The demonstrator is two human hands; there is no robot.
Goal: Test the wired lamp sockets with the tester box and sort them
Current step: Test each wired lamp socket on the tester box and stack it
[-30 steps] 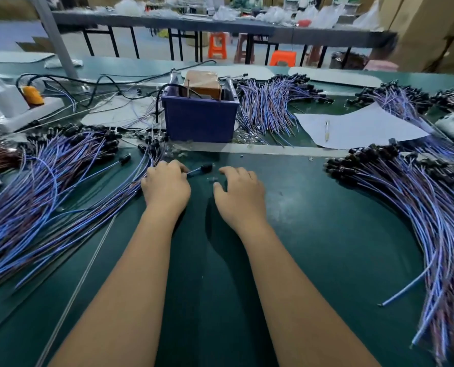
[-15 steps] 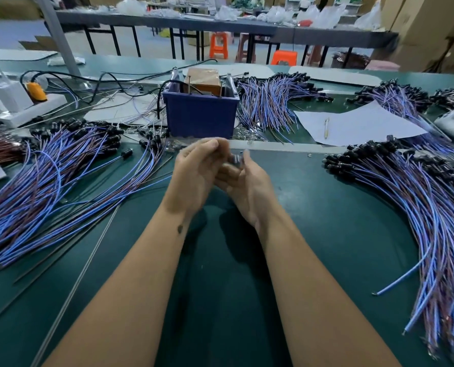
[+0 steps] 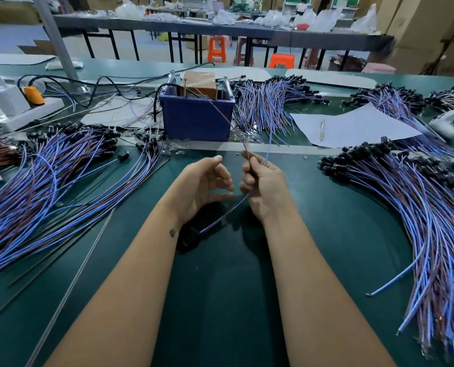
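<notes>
My right hand [image 3: 264,188] grips the blue and brown wires of one lamp socket, raised above the green table [image 3: 220,300]. The wire ends stand up from my fist toward the tester box [image 3: 199,80], a brown box inside a blue bin [image 3: 196,120]. The black socket [image 3: 191,238] hangs low at the other end of the wires, under my left wrist. My left hand [image 3: 203,185] hovers just left of the right one with its fingers loosely curled and nothing visibly in it. Big piles of wired sockets lie on the left [image 3: 48,181] and on the right [image 3: 419,207].
Another bundle of sockets [image 3: 268,102] lies right of the bin. A white sheet [image 3: 353,128] with a pen on it sits at the back right. A power strip [image 3: 24,112] with an orange plug and black cables sits at the back left. Thin rods lie near the left pile.
Both hands rose from the table and met over one socket. Now they have parted: the right hand holds the wires upright, the socket dangles, and the left hand has come away.
</notes>
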